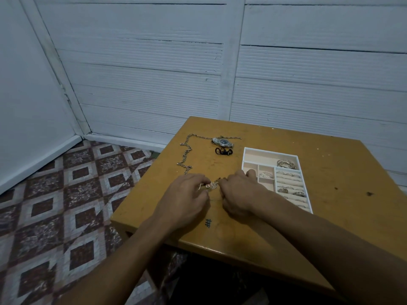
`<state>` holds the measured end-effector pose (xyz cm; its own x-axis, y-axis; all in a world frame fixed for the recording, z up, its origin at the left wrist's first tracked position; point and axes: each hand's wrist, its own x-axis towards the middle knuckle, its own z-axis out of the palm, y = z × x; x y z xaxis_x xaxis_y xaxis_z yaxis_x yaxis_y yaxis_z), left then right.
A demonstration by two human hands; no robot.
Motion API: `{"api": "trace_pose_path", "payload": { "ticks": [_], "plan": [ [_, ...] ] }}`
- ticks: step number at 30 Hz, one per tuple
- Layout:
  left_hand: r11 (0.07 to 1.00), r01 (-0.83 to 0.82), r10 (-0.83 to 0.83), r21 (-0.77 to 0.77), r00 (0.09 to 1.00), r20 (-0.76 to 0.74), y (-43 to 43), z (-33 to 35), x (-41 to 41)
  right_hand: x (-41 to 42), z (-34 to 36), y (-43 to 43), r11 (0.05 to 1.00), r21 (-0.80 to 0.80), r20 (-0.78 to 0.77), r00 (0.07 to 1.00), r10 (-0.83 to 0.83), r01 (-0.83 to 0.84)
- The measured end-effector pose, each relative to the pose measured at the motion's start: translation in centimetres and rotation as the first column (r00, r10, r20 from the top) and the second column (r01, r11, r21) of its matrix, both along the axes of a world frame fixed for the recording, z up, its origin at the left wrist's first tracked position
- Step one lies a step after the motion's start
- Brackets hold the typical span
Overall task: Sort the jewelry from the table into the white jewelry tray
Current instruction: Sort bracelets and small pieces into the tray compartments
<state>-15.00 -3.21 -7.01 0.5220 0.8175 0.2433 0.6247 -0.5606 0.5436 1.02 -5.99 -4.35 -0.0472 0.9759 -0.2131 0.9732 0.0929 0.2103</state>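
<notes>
We have both hands on a small tangle of fine jewelry [210,186] on the bench [286,216], left of the white jewelry tray [248,150]: left hand [185,199] and right hand [240,194] pinch it closed. We judge untangling is in hand; next, lift it into a free compartment.

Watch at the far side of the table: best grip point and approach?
Pinch the watch across its case, fingers on the near and far edges, coming from above. It seems to lie flat, face up, with the band running left-right, so the case is the one rigid part. The long chain passes right behind it and the black hair ties lie just in front, so lift straight up.
</notes>
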Motion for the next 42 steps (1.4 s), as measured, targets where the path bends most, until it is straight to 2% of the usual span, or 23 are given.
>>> {"api": "trace_pose_path", "payload": {
  "ticks": [3,7,11,15,21,24,28,32,42],
  "plan": [
    [0.999,-0.031,0.034,-0.035,0.997,0.068,0.4,0.4,0.4,0.6,1.7,0.0,1.000,0.003,-0.023,1.000,0.011,-0.011],
    [0.967,-0.081,0.148,-0.243,0.951,0.272,0.8,1.5,1.8,1.9,5.0,-0.4,0.997,0.069,-0.299,0.954,-0.017,0.040],
    [0.906,0.000,0.216,-0.423,0.859,0.464,1.0,2.5,3.4,3.4,7.3,-1.2,0.995,0.075,-0.461,0.887,-0.018,0.059],
    [0.828,0.086,0.287,-0.554,0.784,0.550,0.8,3.1,4.9,4.6,8.7,-2.0,0.993,0.109,-0.547,0.837,0.019,0.049],
    [0.696,0.276,0.363,-0.663,0.661,0.657,0.7,4.1,7.6,6.4,11.1,-3.0,0.982,0.167,-0.600,0.799,0.028,0.091],
    [0.616,0.404,0.348,-0.676,0.631,0.694,0.3,4.6,8.9,7.4,12.0,-3.3,0.978,0.180,-0.602,0.798,0.028,0.102],
    [0.537,0.489,0.339,-0.687,0.621,0.707,-0.7,5.3,10.8,8.5,12.4,-3.8,0.971,0.200,-0.591,0.807,0.015,0.128],
    [0.419,0.571,0.326,-0.706,0.631,0.704,-1.8,5.3,12.0,9.7,12.3,-4.1,0.963,0.219,-0.557,0.831,-0.010,0.158],
    [0.231,0.604,0.380,-0.763,0.666,0.642,-2.5,4.4,13.7,11.7,11.4,-4.1,0.939,0.263,-0.546,0.837,-0.042,0.219]
  ]
}}
